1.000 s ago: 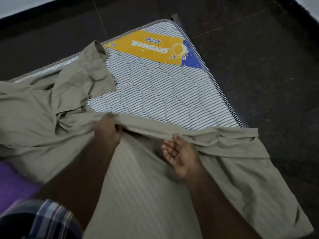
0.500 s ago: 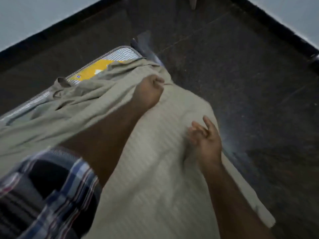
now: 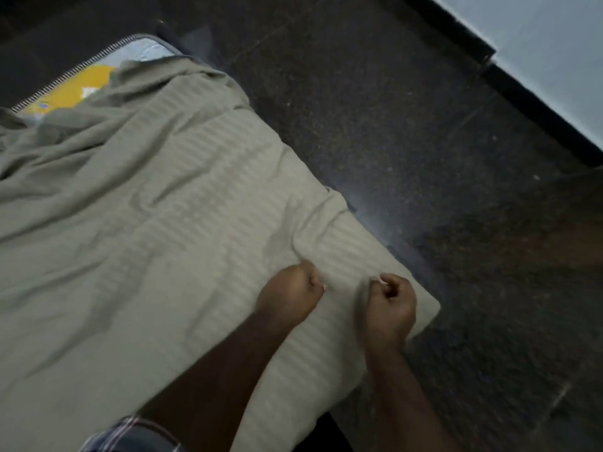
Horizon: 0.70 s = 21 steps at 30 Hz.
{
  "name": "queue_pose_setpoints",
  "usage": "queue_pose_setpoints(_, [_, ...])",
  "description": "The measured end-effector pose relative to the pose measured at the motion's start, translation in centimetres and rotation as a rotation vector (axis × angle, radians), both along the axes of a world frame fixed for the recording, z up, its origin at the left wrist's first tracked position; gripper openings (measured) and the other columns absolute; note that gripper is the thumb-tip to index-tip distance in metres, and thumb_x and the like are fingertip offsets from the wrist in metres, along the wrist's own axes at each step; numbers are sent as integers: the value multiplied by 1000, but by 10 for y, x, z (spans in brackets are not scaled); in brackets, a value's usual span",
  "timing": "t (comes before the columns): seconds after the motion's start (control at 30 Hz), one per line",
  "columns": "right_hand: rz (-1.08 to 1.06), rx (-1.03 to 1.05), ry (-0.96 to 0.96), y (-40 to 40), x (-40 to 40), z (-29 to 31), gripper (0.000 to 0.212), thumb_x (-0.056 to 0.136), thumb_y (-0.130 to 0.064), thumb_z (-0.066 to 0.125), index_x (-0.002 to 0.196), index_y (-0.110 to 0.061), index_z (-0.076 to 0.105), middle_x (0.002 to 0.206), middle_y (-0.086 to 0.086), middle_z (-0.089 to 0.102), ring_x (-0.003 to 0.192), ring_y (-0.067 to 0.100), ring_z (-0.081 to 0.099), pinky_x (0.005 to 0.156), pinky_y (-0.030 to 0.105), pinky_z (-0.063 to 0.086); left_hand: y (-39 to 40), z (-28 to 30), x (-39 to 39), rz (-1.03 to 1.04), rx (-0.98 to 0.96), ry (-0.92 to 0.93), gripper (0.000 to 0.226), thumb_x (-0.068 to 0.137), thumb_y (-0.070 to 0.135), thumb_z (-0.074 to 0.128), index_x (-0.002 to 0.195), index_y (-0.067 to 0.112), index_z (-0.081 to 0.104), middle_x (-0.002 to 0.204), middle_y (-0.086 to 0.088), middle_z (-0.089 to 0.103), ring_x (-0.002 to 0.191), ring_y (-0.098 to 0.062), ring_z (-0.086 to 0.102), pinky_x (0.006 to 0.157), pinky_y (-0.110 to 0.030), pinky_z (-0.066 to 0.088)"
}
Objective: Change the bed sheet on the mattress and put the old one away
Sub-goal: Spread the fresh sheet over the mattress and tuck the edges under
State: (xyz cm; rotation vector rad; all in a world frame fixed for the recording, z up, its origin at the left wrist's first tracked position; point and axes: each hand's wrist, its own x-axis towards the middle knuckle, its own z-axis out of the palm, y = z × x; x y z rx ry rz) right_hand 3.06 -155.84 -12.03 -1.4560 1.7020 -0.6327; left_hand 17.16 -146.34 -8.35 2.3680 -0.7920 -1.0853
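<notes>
Dark stone floor (image 3: 375,132) surrounded the mattress (image 3: 143,50), whose long axis ran from its yellow-labelled far end back toward the person. The olive sheet (image 3: 163,207) covered nearly all of it, bunched at that far end. This looked like the spreading step. Near the mattress's right edge, the left hand (image 3: 288,293) and right hand (image 3: 390,305) were each fisted on sheet fabric, close together; next, tension toward the near corner seemed needed.
</notes>
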Motion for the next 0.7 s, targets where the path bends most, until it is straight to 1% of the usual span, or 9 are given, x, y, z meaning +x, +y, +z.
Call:
queue_pose_setpoints(0.03, [-118,34,18,0,-20,-4,25,75,-30,69,95,-15,68,93,12,68,88,31,63,89,51,53,3,-2,-16,-50,14,-2,24,88,44,65,83,22,57,88,3,67,86,-19,64,77,-37,53])
queue_pose_setpoints(0.1, [-279,198,29,3,-48,-9,45,74,-40,71,101,-4,67,93,11,64,87,25,59,91,48,52,10,-9,-48,-137,34,-12,31,86,50,66,82,23,53,92,3,64,88,-19,62,77,-35,52])
queue_pose_setpoints(0.13, [-272,296,34,5,-56,-10,43,81,-36,73,104,0,68,92,10,63,87,23,58,90,44,52,12,-13,-63,-179,43,-24,33,85,53,66,85,24,51,96,2,63,92,-19,61,77,-33,49])
queue_pose_setpoints(0.2, [-214,424,-78,7,-69,-20,25,92,-30,69,98,-6,72,90,7,68,86,24,64,83,40,55,19,-23,-90,-244,70,-53,44,83,59,67,100,22,52,108,0,61,101,-20,59,79,-32,48])
queue_pose_setpoints(0.27, [-270,534,-280,6,-80,-26,27,96,-38,65,89,-12,71,88,8,73,79,27,68,71,41,58,25,-32,-111,-270,88,-127,56,79,64,67,112,22,50,116,-1,57,108,-23,58,85,-37,51])
queue_pose_setpoints(0.37, [-389,656,-410,-6,-99,-38,36,100,-46,55,86,-14,64,72,4,63,54,16,56,47,23,43,26,-37,-134,-278,81,-286,60,79,69,64,115,24,47,119,0,54,110,-27,57,84,-40,52])
queue_pose_setpoints(0.47, [-300,692,-390,-16,-106,-48,30,102,-36,54,83,-14,61,65,4,58,47,15,48,45,22,34,19,-39,-148,-275,99,-379,63,81,71,59,120,24,47,122,-1,54,111,-29,58,84,-41,52])
queue_pose_setpoints(0.57, [-243,669,-424,-28,-107,-52,28,101,-25,56,75,-15,56,59,4,51,41,13,45,41,20,32,8,-37,-161,-317,93,-428,39,92,60,51,109,24,52,115,1,58,107,-27,60,78,-35,49])
queue_pose_setpoints(0.7, [-496,469,-552,-53,-149,-32,26,101,-9,51,76,-16,51,55,3,47,38,13,48,36,18,37,-14,-14,-190,-281,-61,-443,23,97,44,46,94,22,52,99,0,64,94,-27,62,72,-36,45])
